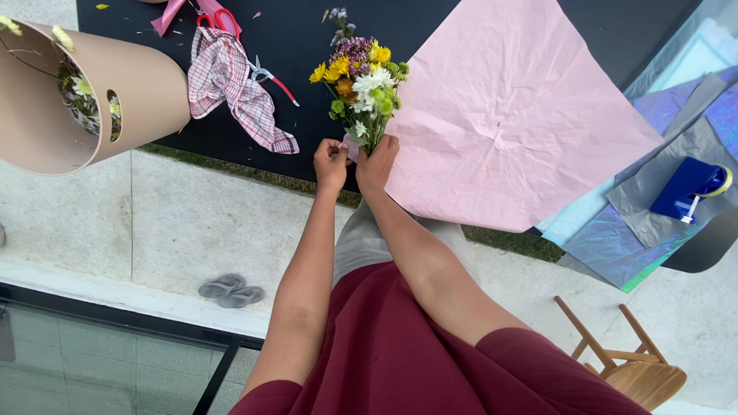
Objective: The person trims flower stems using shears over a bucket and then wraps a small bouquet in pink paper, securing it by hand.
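Observation:
A small bouquet [363, 83] of yellow, white, purple and green flowers lies over the black table [307, 38] near its front edge. My right hand [377, 163] is closed around the stems at the bouquet's base. My left hand [330, 161] pinches a small pink piece, paper or tape, right beside the stems, touching the right hand. A large pink crumpled paper sheet [507, 115] lies spread just right of the bouquet.
A beige bucket [146, 92] with flowers inside stands at the left. A checked cloth [231, 84], red-handled scissors [223, 19] and pruners [270, 78] lie on the table. Grey and iridescent sheets [661, 192] and a blue tape dispenser [688, 188] are at right. A wooden stool [634, 369] and grey slippers [231, 290] are on the floor.

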